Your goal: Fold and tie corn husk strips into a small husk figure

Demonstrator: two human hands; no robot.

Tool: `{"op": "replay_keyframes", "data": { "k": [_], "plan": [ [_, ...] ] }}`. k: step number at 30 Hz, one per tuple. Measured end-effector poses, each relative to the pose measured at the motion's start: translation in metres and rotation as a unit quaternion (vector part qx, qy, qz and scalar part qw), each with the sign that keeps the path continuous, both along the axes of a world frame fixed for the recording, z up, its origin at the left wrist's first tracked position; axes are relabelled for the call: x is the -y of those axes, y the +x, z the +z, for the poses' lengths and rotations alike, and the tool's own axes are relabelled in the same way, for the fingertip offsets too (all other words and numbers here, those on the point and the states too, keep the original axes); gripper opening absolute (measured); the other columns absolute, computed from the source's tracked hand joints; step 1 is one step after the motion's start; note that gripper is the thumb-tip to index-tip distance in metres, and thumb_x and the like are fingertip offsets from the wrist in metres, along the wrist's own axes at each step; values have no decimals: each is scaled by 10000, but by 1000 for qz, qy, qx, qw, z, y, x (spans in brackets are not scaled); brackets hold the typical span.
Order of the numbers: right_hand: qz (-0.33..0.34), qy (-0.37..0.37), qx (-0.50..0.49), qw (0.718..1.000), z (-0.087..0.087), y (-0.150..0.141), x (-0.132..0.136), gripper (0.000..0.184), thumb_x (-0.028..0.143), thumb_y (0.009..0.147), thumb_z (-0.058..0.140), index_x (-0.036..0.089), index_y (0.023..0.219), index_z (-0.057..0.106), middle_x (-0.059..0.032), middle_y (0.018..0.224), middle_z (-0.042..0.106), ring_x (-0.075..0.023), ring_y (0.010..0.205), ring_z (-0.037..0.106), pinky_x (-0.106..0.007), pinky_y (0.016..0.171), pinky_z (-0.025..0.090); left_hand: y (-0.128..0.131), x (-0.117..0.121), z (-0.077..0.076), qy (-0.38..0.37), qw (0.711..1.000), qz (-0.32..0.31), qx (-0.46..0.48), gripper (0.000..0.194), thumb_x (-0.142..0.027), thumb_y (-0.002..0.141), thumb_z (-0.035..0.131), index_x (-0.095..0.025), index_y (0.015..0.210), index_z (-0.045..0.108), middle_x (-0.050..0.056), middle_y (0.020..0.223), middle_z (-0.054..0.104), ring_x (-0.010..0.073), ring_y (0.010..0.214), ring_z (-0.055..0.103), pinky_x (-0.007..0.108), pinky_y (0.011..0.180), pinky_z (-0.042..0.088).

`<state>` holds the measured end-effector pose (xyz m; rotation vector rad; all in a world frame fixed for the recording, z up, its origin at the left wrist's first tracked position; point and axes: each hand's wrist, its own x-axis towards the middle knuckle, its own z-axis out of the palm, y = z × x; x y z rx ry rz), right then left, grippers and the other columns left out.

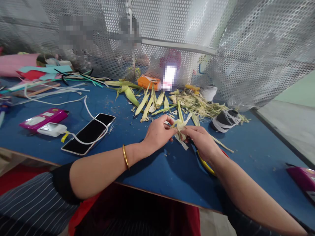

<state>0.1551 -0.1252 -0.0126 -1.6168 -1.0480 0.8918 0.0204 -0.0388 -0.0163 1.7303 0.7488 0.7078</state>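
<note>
Both hands meet over the blue tabletop around a small bundle of pale corn husk (pixel 181 126), with strips sticking out above and below it. My left hand (pixel 159 131), below a gold bangle (pixel 125 157), pinches the bundle's left side. From the right, my right hand (pixel 202 139) pinches it with thumb and fingers; some fingertips are hidden behind the husk. Beneath the right hand lie scissors with a yellow and red handle (pixel 206 165), partly covered. Just beyond the hands are loose husk strips (pixel 145 104) and a heap of shredded husk (pixel 197 103).
A spool of black and white cord (pixel 226 120) stands at right. A phone (pixel 90 133), white cable (pixel 87 108) and magenta packet (pixel 45 119) lie left. At the back are an orange box (pixel 149 82), a lit screen (pixel 169 77) and a perforated metal partition (pixel 172 26).
</note>
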Motion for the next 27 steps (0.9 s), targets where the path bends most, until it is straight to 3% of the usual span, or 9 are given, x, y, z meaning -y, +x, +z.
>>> {"op": "replay_keyframes", "data": {
  "k": [4, 10, 14, 18, 23, 25, 27],
  "plan": [
    [-2, 10, 7, 1000, 0, -1, 0, 303, 398, 761, 576, 187, 544, 588, 18, 553, 507, -120, 553, 389, -280, 549, 280, 0, -1, -1, 6, 1000, 1, -4, 168, -202, 727, 650, -211, 814, 507, -51, 602, 631, 109, 427, 590, 215, 447, 429],
    [-34, -13, -7, 999, 2, -3, 0, 228, 249, 659, 523, 185, 443, 560, 6, 468, 484, -123, 519, 404, -276, 525, 297, 1, 3, 3, -4, 1000, 5, -17, 167, -189, 718, 650, -209, 792, 500, -53, 608, 631, 103, 413, 582, 213, 436, 427],
    [-30, -22, 4, 999, 0, -3, 0, 230, 249, 673, 514, 187, 459, 568, 14, 462, 458, -119, 503, 380, -273, 499, 272, 0, 3, 2, 6, 1000, 1, -28, 163, -195, 722, 647, -209, 789, 499, -56, 603, 629, 100, 423, 585, 209, 447, 426],
    [-14, -3, 87, 996, 0, -5, 2, 320, 345, 783, 515, 200, 498, 515, 36, 479, 412, -109, 488, 341, -269, 489, 244, -1, 1, -1, 42, 998, -8, -50, 139, -177, 725, 631, -209, 807, 523, -48, 593, 637, 112, 471, 616, 215, 494, 436],
    [-50, 32, 276, 959, 1, -7, 5, 362, 392, 867, 476, 209, 555, 474, 30, 516, 442, -118, 516, 372, -269, 500, 250, -1, 0, -3, 83, 995, -10, -57, 119, -220, 742, 648, -205, 811, 552, -40, 563, 627, 126, 519, 631, 215, 520, 428],
    [-67, 46, 284, 955, 1, -8, 5, 344, 389, 870, 492, 215, 576, 458, 37, 498, 438, -115, 495, 377, -264, 491, 260, -1, -1, -4, 78, 995, -14, -55, 143, -244, 742, 657, -201, 848, 572, -41, 571, 631, 121, 503, 619, 215, 514, 430],
    [-69, 56, 226, 970, 0, -7, 4, 279, 383, 854, 525, 221, 633, 472, 43, 495, 475, -111, 461, 418, -256, 479, 297, -1, -2, -5, 66, 996, -30, -53, 156, -244, 747, 643, -193, 891, 611, -40, 585, 638, 112, 474, 599, 217, 507, 435]
  ]
}}
